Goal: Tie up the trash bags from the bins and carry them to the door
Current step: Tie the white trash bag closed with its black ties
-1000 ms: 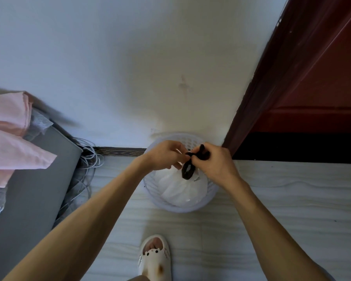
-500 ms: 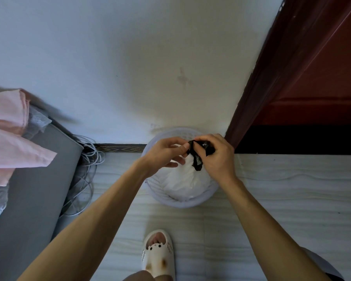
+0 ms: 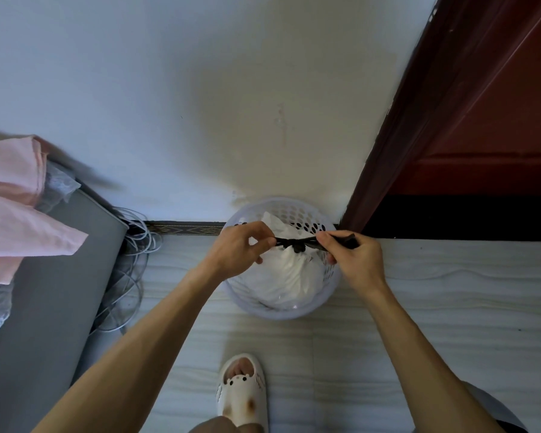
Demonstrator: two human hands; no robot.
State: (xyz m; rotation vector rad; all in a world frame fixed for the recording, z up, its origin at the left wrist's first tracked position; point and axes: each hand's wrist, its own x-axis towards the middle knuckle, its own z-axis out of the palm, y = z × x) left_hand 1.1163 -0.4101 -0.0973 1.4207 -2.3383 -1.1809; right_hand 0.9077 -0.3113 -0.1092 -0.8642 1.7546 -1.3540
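Observation:
A white trash bag (image 3: 289,276) sits inside a pale perforated plastic bin (image 3: 294,310) on the floor against the wall. Its dark drawstring (image 3: 297,243) is stretched tight across the gathered mouth, with a small knot in the middle. My left hand (image 3: 241,248) pinches the left end of the string. My right hand (image 3: 353,254) grips the right end, which pokes out past the fingers. Both hands hover just above the bin's rim.
A dark red door frame (image 3: 419,126) rises right behind the bin. A grey mattress (image 3: 41,307) with pink cloth (image 3: 16,207) lies at left, with coiled white cables (image 3: 132,264) beside it. My foot in a white sandal (image 3: 242,392) stands below the bin.
My hands have drawn apart, left hand leftward and right hand rightward. The loose loop of drawstring is now pulled into a taut line with a knot at the bag's mouth.

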